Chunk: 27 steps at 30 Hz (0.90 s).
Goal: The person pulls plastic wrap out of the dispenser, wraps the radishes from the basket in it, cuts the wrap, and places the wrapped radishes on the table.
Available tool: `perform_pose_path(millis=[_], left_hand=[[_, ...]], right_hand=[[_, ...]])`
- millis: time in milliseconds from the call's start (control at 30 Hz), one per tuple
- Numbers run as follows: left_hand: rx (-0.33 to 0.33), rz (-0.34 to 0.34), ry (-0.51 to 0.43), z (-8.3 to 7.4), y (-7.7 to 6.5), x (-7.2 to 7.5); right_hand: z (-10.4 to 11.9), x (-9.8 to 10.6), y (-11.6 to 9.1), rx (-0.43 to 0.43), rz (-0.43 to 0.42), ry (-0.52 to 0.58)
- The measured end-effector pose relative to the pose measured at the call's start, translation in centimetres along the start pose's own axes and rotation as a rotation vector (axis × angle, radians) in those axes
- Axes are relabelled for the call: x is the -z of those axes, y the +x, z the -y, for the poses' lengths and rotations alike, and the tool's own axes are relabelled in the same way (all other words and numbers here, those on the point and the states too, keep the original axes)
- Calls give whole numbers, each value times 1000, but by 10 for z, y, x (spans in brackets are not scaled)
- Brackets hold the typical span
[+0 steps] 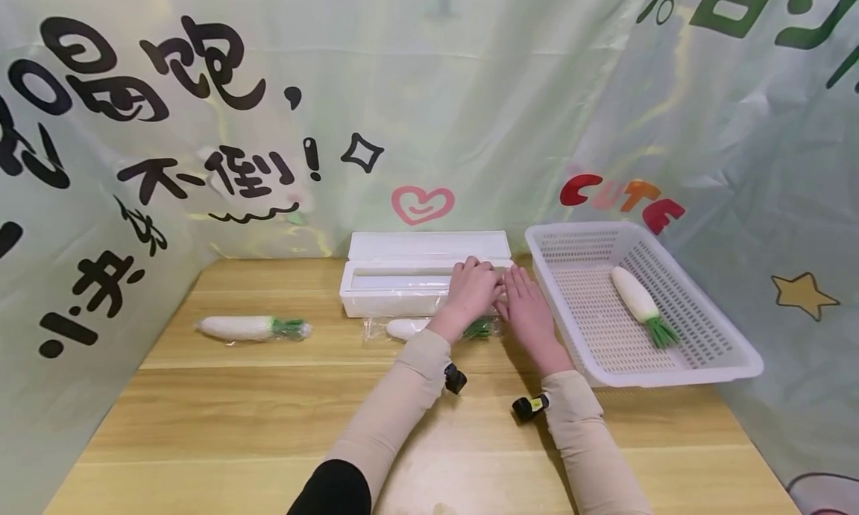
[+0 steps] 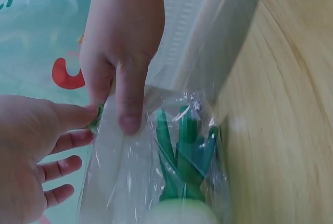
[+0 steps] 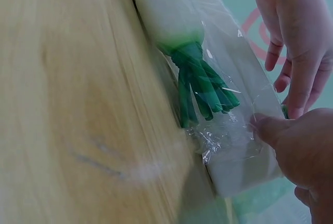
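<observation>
My left hand (image 1: 467, 291) is at the right end of a white cling film box (image 1: 385, 304), whose lid (image 1: 429, 245) stands raised. In the left wrist view, its thumb and forefinger pinch a small green piece (image 2: 97, 119) at the box's edge. My right hand (image 1: 529, 317) grips the box's right end, its thumb pressed on the front wall over the clear film (image 3: 244, 130). Against the front of the box lies a white radish (image 1: 405, 329) with green stalks (image 2: 182, 156), under the film. The far fingers of my right hand are partly hidden.
To the left, a film-wrapped white radish (image 1: 238, 327) lies on the wooden table (image 1: 268, 411). A white perforated basket (image 1: 731, 362) stands close to my right hand, holding another radish (image 1: 634, 295). Behind the table hangs a printed cloth (image 1: 470, 127).
</observation>
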<state>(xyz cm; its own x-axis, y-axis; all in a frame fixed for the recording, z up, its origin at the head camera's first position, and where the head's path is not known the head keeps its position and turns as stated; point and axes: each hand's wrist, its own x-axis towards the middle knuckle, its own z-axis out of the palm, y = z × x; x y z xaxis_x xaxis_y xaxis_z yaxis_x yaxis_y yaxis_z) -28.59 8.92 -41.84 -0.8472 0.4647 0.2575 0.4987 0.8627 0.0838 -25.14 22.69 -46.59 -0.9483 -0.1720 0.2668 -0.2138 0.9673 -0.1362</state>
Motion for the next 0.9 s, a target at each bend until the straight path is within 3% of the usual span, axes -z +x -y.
perform_pose_path(millis=[600,900], left_hand=[[-64,3,7,17,-1,7],[-74,-7,11,30,-11,6]], right_hand=[[-1,6,1,-5,-11,1],[-1,5,-2,4,-3,4]])
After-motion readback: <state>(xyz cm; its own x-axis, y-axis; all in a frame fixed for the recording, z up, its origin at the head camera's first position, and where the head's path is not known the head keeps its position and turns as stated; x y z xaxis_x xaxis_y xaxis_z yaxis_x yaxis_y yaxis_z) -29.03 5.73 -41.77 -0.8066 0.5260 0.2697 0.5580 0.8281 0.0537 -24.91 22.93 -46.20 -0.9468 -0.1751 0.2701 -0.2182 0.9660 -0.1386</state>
